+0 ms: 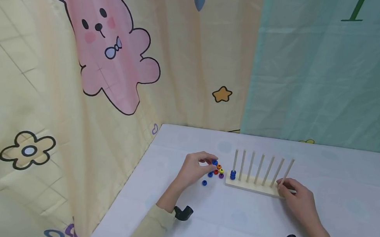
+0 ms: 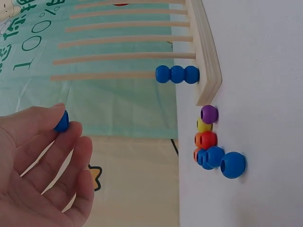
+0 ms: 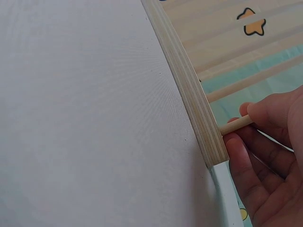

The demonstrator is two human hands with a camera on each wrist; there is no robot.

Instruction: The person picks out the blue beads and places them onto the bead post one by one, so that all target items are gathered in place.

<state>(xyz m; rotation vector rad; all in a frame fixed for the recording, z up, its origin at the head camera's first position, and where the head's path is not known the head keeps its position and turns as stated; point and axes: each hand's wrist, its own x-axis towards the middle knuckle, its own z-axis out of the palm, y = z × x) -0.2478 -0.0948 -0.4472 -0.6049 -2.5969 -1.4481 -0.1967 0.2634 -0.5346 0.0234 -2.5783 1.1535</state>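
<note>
My left hand (image 1: 195, 168) pinches a blue bead (image 2: 62, 122) between thumb and forefinger, raised above the table left of a wooden peg rack (image 1: 252, 185). Three blue beads (image 2: 177, 74) are stacked at the bottom of the rack's leftmost peg; the other pegs carry none. My right hand (image 1: 295, 195) is at the rack's right end, where thumb and fingers grip the last peg (image 3: 236, 124) low down near the base. Loose beads lie in a cluster by the rack's left end: a purple bead (image 2: 209, 114), a yellow bead (image 2: 204, 125), red and orange ones, and several blue ones.
A white cloth covers the table (image 1: 226, 228). One blue bead (image 1: 204, 182) sits nearest the front, a little apart from the cluster. Behind the table hangs a patterned curtain (image 1: 203, 65), with a teal part on the right.
</note>
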